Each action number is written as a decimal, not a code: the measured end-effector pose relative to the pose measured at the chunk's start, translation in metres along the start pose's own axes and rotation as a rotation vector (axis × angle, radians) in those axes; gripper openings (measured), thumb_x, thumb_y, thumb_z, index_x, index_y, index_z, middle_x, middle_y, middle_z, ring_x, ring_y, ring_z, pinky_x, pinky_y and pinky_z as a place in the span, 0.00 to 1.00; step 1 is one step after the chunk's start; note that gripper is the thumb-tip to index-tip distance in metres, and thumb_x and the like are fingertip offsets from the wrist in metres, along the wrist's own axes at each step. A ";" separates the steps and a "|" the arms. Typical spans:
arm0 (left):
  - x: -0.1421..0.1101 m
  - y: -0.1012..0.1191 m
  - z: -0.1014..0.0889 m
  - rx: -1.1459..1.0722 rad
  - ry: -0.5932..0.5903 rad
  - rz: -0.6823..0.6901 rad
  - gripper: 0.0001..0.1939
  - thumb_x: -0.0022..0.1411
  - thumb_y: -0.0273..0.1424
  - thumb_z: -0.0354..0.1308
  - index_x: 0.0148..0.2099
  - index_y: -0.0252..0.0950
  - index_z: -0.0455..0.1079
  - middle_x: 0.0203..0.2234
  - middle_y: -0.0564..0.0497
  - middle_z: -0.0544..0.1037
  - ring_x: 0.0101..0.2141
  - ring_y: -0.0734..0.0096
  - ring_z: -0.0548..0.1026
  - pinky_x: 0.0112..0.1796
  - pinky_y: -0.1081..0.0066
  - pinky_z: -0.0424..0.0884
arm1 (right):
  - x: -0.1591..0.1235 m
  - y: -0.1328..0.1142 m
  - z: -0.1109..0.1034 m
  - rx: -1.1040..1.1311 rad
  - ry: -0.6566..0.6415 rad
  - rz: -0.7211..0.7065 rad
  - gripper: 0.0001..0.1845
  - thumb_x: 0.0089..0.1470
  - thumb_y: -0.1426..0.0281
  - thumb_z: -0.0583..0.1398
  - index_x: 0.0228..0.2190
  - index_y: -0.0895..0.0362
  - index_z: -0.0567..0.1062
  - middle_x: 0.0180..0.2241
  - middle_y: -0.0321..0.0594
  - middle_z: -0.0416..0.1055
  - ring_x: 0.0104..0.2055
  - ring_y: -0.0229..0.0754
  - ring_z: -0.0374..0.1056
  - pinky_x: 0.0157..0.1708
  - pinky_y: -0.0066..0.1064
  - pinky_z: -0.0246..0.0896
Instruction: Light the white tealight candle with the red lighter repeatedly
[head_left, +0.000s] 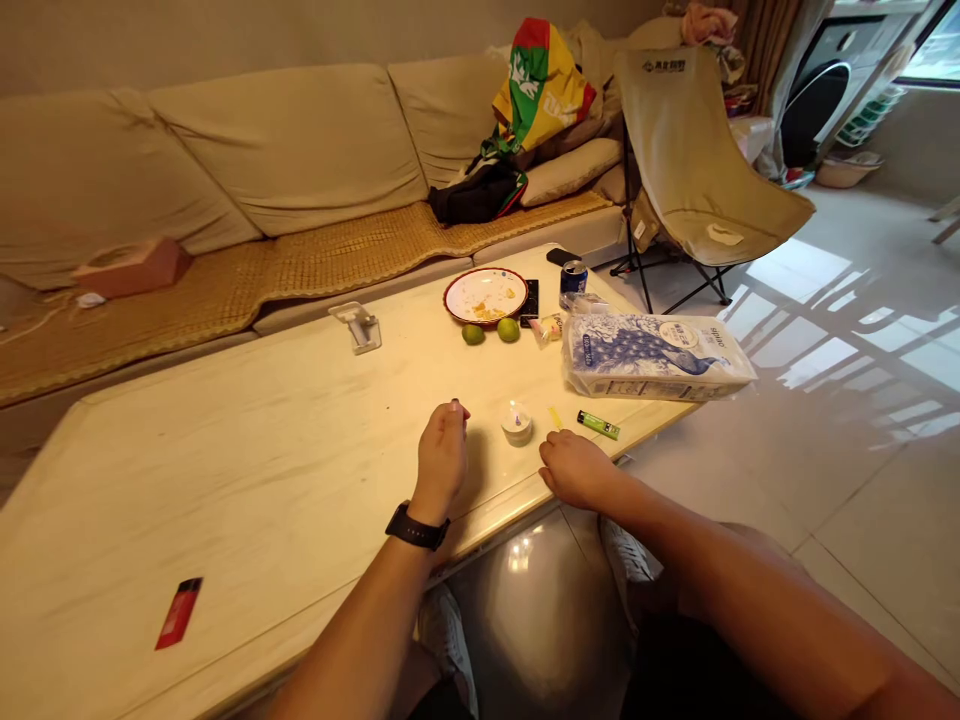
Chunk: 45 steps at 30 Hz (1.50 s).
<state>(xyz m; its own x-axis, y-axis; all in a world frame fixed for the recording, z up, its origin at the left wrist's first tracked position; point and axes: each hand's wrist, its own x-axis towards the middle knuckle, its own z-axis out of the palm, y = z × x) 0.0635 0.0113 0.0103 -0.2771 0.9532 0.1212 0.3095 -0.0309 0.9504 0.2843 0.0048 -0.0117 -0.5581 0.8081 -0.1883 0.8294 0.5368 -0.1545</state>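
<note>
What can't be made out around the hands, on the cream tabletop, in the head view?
Head view:
- Left hand: curled fingers hide whatever may be inside; only a tiny tip shows on top.
- Right hand: its own back hides the palm.
- Small white cup: contents too small to tell.
- Thin yellow sliver: too small to identify.
- Green stick-shaped object: markings too small to read.

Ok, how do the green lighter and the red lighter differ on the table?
The green lighter lies just beyond the right hand, while the red lighter lies far from both hands, near the table's front edge at the left of the view. The green one sits almost level across the view; the red one slants steeply. Both lie flat on the pale table top.
</note>
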 end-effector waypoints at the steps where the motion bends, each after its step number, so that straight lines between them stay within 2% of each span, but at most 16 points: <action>1: 0.000 -0.001 0.000 0.013 -0.006 0.005 0.22 0.73 0.49 0.46 0.35 0.39 0.67 0.23 0.54 0.66 0.26 0.70 0.65 0.29 0.70 0.64 | 0.000 0.000 0.000 0.000 -0.004 -0.002 0.16 0.64 0.65 0.58 0.45 0.63 0.79 0.45 0.54 0.76 0.50 0.54 0.70 0.50 0.39 0.64; 17: -0.001 -0.004 -0.001 0.092 -0.053 0.048 0.22 0.74 0.49 0.44 0.38 0.39 0.67 0.31 0.50 0.73 0.33 0.67 0.70 0.34 0.68 0.66 | 0.000 0.000 0.001 -0.014 -0.005 -0.008 0.16 0.65 0.65 0.57 0.46 0.63 0.78 0.45 0.54 0.75 0.50 0.54 0.69 0.51 0.40 0.63; 27: -0.004 -0.001 0.001 0.095 -0.060 0.077 0.20 0.74 0.48 0.46 0.37 0.39 0.66 0.30 0.52 0.72 0.33 0.67 0.70 0.36 0.67 0.66 | 0.000 0.000 0.000 -0.005 0.000 -0.006 0.16 0.64 0.66 0.57 0.46 0.63 0.78 0.45 0.55 0.75 0.50 0.54 0.69 0.51 0.39 0.62; 38: -0.007 0.006 0.001 0.198 -0.070 0.114 0.20 0.74 0.48 0.46 0.36 0.39 0.66 0.28 0.52 0.71 0.32 0.66 0.68 0.33 0.67 0.63 | 0.001 0.000 0.000 0.001 -0.010 -0.002 0.16 0.65 0.65 0.57 0.46 0.62 0.78 0.45 0.54 0.75 0.50 0.53 0.69 0.51 0.39 0.63; 45: -0.010 0.007 0.002 0.210 -0.080 0.091 0.20 0.74 0.48 0.45 0.36 0.39 0.66 0.29 0.52 0.71 0.32 0.66 0.68 0.34 0.67 0.63 | -0.001 -0.002 -0.003 0.018 -0.012 0.003 0.15 0.64 0.66 0.58 0.46 0.63 0.78 0.45 0.54 0.75 0.51 0.53 0.69 0.51 0.39 0.63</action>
<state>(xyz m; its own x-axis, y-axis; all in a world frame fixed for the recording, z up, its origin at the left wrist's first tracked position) 0.0698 0.0022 0.0153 -0.1689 0.9704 0.1724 0.5148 -0.0623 0.8550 0.2834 0.0038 -0.0088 -0.5562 0.8066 -0.1999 0.8304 0.5303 -0.1710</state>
